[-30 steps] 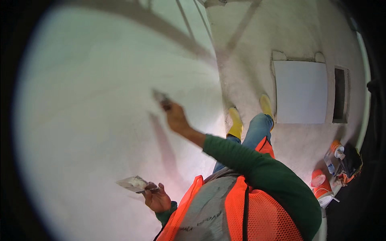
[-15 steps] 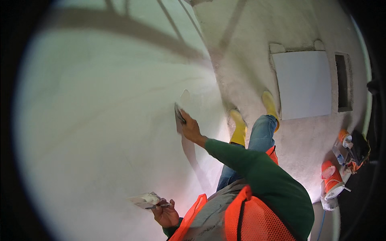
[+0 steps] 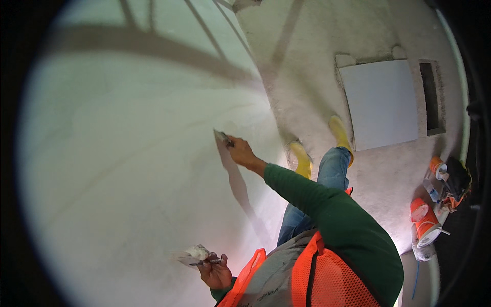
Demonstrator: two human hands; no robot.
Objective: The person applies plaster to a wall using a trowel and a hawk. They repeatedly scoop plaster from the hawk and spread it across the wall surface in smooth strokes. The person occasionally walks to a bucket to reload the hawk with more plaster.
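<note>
Floor [image 3: 378,179]: orange bucket [image 3: 425,221], contents unclear; left fingers [image 3: 206,268] gripping blade [image 3: 187,258], right fingers [image 3: 237,147] gripping trowel [image 3: 220,136].

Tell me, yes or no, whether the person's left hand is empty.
No, the left hand holds a flat, thin-bladed tool carrying a lump of soft white paste.

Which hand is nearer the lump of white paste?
Left. The left hand grips the blade carrying the white paste, close beside it; the right hand is farther off, higher in the picture, holding a scraper by the wall.
</note>
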